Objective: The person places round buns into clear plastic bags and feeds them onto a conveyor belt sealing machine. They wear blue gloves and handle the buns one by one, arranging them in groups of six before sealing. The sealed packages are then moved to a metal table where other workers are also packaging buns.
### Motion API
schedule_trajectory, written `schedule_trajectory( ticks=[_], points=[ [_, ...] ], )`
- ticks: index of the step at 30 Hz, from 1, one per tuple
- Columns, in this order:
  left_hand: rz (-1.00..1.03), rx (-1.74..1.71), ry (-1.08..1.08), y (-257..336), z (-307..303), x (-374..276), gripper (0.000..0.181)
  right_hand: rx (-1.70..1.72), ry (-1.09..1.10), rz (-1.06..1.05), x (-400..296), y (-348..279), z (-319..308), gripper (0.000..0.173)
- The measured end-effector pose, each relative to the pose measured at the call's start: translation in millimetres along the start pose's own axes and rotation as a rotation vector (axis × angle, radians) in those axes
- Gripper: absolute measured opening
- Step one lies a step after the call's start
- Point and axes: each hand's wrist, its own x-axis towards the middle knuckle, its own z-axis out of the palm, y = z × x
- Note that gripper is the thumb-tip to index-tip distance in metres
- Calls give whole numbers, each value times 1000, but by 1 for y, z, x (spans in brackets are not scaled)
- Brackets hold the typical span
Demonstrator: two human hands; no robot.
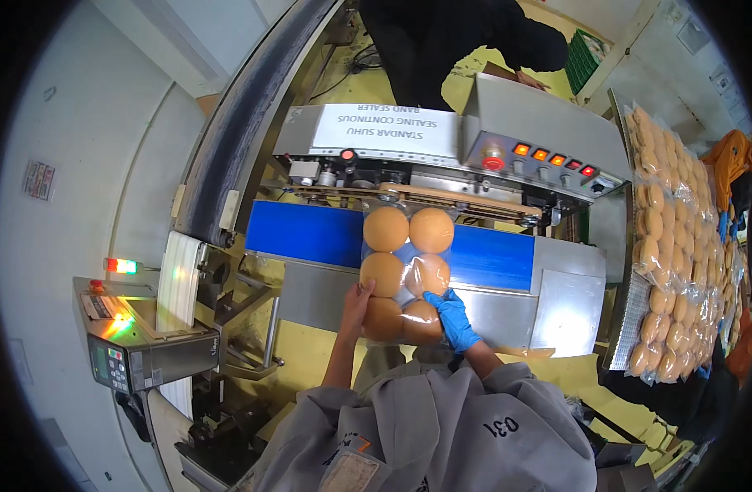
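Observation:
A clear plastic bag of several round buns (386,275) lies flat in front of me over a blue conveyor belt (493,255). Its far end reaches the brown bands (462,198) of a continuous band sealer (548,123). My bare left hand (356,304) grips the bag's left edge near the closest row of buns. On the right edge, my right hand (453,318) holds the bag in a blue glove. The buns sit in two columns. Whether the bag's far edge is between the bands cannot be made out.
At right, a metal tray (628,313) carries many bagged buns (671,246). A dark conveyor (240,104) and a machine with a keypad (151,338) stand at left. Beyond the sealer is a person in black (456,43). Lit switches (540,154) and a red stop button (493,162) face me.

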Motion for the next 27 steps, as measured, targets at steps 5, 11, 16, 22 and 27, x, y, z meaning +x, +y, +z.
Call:
schedule_trajectory(
  ticks=[5, 11, 16, 22, 27],
  points=[
    [-6, -41, -34, 7, -37, 9, 37, -116, 88, 22, 10, 20, 31, 27],
    [43, -88, -95, 21, -83, 17, 34, -196, 163, 87, 3, 23, 85, 26],
    [73, -83, -67, 10, -124, 33, 32, -147, 148, 65, 2, 28, 130, 26],
    [107, -84, 14, 25, -152, 23, 32, -216, 104, 39, 13, 45, 155, 26],
    [133, -77, 93, 18, -176, 21, 25, -183, 42, 67, 18, 54, 172, 21]
  ],
)
